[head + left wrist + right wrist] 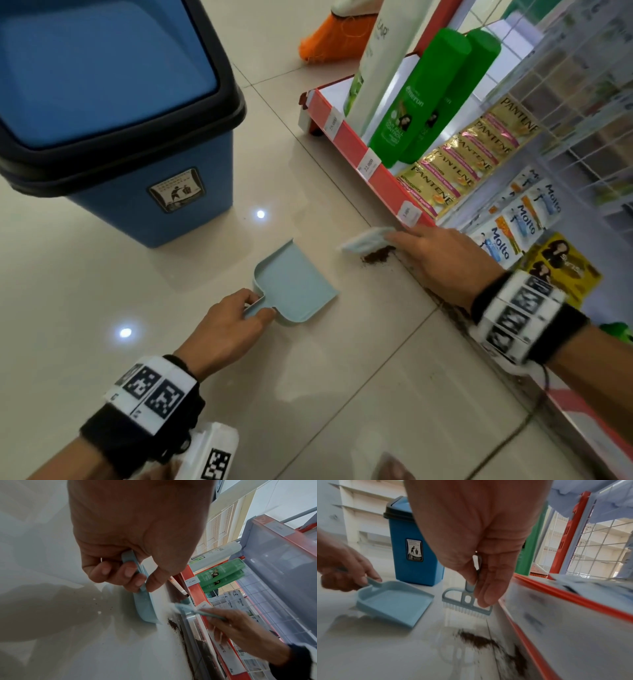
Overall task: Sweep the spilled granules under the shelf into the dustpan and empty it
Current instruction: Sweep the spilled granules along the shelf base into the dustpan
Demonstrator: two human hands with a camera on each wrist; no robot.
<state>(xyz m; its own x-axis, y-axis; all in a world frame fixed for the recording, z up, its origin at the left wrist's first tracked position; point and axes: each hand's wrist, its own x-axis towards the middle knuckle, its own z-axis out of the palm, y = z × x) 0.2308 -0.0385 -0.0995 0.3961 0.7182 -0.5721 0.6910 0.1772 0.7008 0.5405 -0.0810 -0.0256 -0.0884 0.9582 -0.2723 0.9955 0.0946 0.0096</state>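
At floor level, foot of the shelf (373, 171): brown granules (376, 256) lie in a small heap at the base edge, w/ a thinner trail running along and under the base (left wrist view). None in the dustpan (298, 284) yet.

Hands well apart. Left hand (233, 325) is curled round the dustpan handle; pan mouth faces approx 2 o'clock toward the heap, but sits near it, not touching. Right hand (442, 260) pinches the handle of a small brush (467, 604), bristles at or just above the tile on the far side of the heap; actual contact cannot be told, frame blurred.

Blue bin (113, 113) stands at 10 o'clock from the pan, swing lid closed.

Risks, as judged:
- Gap betw. pan lip and heap: a brisk stroke could scatter granules across the smooth tile or past the pan sides.
- Pan lip not pressed flat: fines may slide under it.
- Stroke angled wrong could push material deeper under the shelf base, out of brush reach.
- Brush or right hand working close to the hanging sachets (462, 168) and price tags (368, 164); snag possible.
- Emptying: lid needs pushing open w/ both hands occupied; a tilted pan may spill en route.
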